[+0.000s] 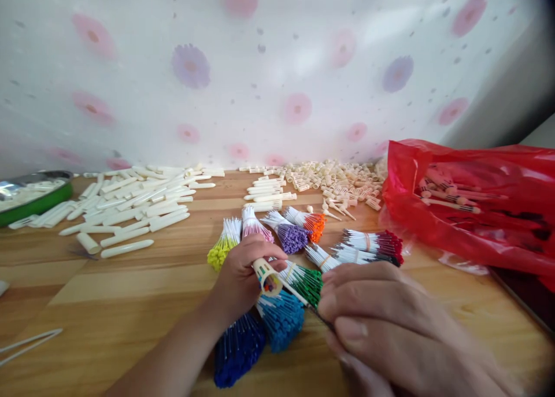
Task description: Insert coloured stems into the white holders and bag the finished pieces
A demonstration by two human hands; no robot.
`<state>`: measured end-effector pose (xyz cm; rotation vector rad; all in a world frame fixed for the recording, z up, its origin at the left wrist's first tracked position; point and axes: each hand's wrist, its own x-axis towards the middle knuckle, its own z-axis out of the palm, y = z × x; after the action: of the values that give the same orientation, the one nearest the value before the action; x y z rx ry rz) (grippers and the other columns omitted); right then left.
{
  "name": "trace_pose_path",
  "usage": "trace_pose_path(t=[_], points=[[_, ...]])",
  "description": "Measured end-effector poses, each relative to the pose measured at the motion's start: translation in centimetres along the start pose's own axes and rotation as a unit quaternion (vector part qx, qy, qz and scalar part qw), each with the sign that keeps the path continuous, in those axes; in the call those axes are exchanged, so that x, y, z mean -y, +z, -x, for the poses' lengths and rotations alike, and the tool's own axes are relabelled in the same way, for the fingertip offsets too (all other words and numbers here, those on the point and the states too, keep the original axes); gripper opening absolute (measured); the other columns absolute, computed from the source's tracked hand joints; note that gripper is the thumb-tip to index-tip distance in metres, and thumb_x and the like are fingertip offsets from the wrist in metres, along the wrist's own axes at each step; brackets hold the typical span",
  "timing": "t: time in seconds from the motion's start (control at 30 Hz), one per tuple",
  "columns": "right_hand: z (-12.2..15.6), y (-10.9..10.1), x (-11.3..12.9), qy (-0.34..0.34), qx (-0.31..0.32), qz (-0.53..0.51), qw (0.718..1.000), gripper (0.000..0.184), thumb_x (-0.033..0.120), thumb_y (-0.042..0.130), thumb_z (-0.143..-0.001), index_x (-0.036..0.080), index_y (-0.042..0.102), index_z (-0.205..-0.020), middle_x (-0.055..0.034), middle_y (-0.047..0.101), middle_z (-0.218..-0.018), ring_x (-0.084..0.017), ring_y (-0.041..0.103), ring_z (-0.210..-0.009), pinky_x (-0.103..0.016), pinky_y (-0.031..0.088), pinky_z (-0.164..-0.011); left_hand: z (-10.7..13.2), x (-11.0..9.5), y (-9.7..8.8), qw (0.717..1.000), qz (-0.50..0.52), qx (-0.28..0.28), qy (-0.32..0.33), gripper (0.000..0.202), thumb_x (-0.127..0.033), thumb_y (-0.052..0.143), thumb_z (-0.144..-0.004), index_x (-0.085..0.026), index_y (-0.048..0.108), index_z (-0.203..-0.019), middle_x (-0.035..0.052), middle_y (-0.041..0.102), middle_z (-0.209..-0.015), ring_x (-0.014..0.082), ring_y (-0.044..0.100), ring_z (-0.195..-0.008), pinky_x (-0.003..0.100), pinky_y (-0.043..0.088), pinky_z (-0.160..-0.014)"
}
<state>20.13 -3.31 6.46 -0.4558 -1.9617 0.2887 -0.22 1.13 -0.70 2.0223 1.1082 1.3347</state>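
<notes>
My left hand (249,261) is closed round a cream pen barrel (262,270). Its open end faces me and shows several coloured tips inside. Fingers curled, my right hand (381,316) pinches the dark end of a thin white pen refill (296,292), whose other end points towards the barrel's mouth. Whether the two touch, I cannot tell. Bundles of refills lie around my hands: green (309,281), light blue (284,322), dark blue (238,351), yellow (223,249), pink (254,221), purple (291,235), orange (315,225) and dark red (385,247).
Loose cream barrels (134,197) are heaped at the left, beside a green-rimmed tray (39,203). Small slotted cream parts (338,177) are piled at the back. A red plastic bag (485,212) with cream pieces stands at the right. Behind hangs a flowered sheet (260,79).
</notes>
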Motion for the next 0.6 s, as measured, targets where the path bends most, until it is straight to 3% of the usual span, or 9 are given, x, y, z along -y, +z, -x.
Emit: trace_pose_path(t=[0.1, 0.3, 0.43, 0.6], points=[[0.0, 0.7, -0.1, 0.027, 0.012, -0.002, 1.0, 0.037, 0.001, 0.071, -0.07, 0.018, 0.062, -0.101, -0.0062, 0.073, -0.089, -0.019, 0.068, -0.085, -0.03, 0.059, -0.079, 0.1, -0.1, 0.0, 1.0, -0.005, 0.009, 0.003, 0.009, -0.022, 0.062, -0.081, -0.018, 0.068, -0.076, 0.0005, 0.06, -0.068, 0.0155, 0.056, -0.069, 0.028, 0.046, -0.064], [-0.3, 2.3, -1.2, -0.011, -0.006, -0.009, 1.0, 0.028, -0.003, 0.065, -0.071, 0.013, 0.063, -0.095, -0.0094, 0.07, -0.083, -0.017, 0.067, -0.079, -0.028, 0.057, -0.075, 0.5, 0.2, 0.1, 1.0, -0.005, 0.014, -0.005, 0.013, -0.029, 0.06, -0.083, -0.019, 0.068, -0.078, 0.0005, 0.058, -0.071, 0.0158, 0.056, -0.071, 0.029, 0.045, -0.066], [0.0, 3.4, -2.5, 0.008, -0.018, 0.043, 0.999, 0.024, -0.002, 0.059, -0.076, 0.011, 0.064, -0.095, -0.01, 0.066, -0.087, -0.016, 0.062, -0.079, -0.028, 0.053, -0.07, 0.6, 0.2, -0.4, 0.999, -0.039, 0.022, 0.012, 0.025, -0.042, 0.058, -0.084, -0.021, 0.063, -0.095, 0.0033, 0.057, -0.087, 0.0196, 0.055, -0.086, 0.032, 0.045, -0.075], [0.2, 3.5, -3.8, 0.042, -0.009, 0.106, 0.993, 0.017, 0.003, 0.059, -0.081, 0.016, 0.064, -0.091, -0.0052, 0.058, -0.082, -0.014, 0.053, -0.076, -0.028, 0.046, -0.066, 0.5, -0.2, -1.1, 0.995, -0.085, 0.043, 0.023, 0.046, -0.056, 0.038, -0.089, -0.022, 0.052, -0.116, 0.0082, 0.052, -0.105, 0.0247, 0.047, -0.104, 0.039, 0.039, -0.089]])
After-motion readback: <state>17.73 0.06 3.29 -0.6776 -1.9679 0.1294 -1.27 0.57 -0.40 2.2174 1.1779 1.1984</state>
